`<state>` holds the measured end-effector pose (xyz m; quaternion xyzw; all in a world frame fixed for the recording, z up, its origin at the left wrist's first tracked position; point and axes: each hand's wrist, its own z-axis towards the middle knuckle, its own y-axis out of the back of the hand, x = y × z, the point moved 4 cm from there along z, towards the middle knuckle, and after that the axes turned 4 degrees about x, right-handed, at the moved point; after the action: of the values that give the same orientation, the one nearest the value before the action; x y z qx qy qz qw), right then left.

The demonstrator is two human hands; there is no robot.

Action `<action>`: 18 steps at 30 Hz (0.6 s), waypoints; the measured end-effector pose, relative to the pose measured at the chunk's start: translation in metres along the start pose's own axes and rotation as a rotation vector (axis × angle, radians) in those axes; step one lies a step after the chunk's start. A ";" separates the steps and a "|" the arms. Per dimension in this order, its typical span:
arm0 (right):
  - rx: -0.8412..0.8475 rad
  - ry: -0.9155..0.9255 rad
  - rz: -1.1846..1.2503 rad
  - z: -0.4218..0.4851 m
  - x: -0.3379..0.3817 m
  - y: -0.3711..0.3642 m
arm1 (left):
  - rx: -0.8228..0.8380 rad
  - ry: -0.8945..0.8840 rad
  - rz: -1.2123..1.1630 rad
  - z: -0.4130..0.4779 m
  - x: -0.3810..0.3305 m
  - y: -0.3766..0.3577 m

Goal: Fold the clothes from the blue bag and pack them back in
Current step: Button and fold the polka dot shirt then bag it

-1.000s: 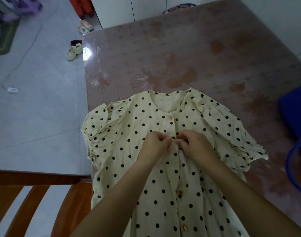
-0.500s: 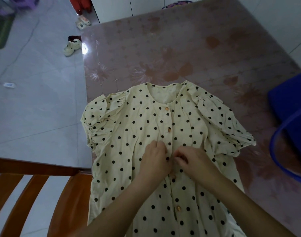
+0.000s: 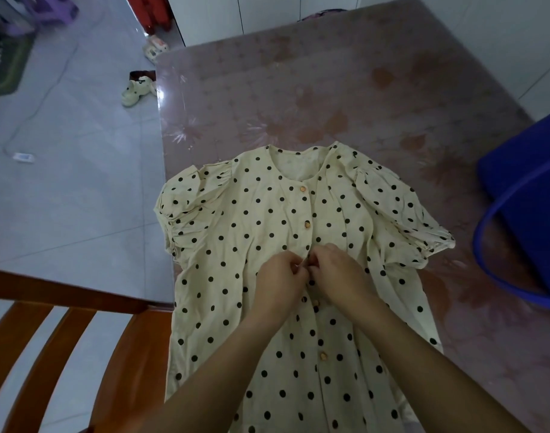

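A cream dress [image 3: 255, 223] with black polka dots lies face up on the table [image 3: 298, 89], collar away from me and hem hanging over the near edge. Small tan buttons run down its front placket. My left hand [image 3: 278, 284] and my right hand [image 3: 339, 276] meet at the placket, about the third button down, each pinching the fabric edge with fingertips touching. The button under my fingers is hidden. The blue bag [image 3: 529, 207] sits at the table's right edge, its blue handle loop curving beside the dress's right sleeve.
A wooden chair [image 3: 64, 354] stands at the near left, against the table corner. Beyond the table's left edge is tiled floor with a pale shoe [image 3: 136, 92] and a cable. White cabinets stand behind the table's far end.
Both hands have moved down the placket from the second button to the one below it, which they now pinch. The view has shifted, bringing more of the blue bag into sight.
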<state>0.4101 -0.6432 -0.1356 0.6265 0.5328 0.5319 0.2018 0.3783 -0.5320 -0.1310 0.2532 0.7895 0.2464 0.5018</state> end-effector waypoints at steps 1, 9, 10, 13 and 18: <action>-0.007 -0.007 0.000 0.001 -0.001 0.000 | -0.005 0.005 -0.010 0.001 0.001 0.000; 0.023 -0.040 0.027 0.004 -0.008 0.005 | 0.017 0.008 -0.011 0.009 0.004 -0.003; 0.036 -0.036 0.000 0.004 -0.008 0.005 | 0.019 0.008 0.002 0.010 0.003 -0.003; 0.026 -0.024 -0.064 0.003 -0.006 0.003 | -0.003 0.004 0.035 0.011 0.000 -0.002; -0.048 -0.077 0.097 0.001 -0.010 0.005 | 0.019 0.003 0.058 0.009 0.000 0.000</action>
<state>0.4141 -0.6533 -0.1361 0.6664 0.4807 0.5292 0.2114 0.3867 -0.5311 -0.1341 0.2804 0.7848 0.2539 0.4910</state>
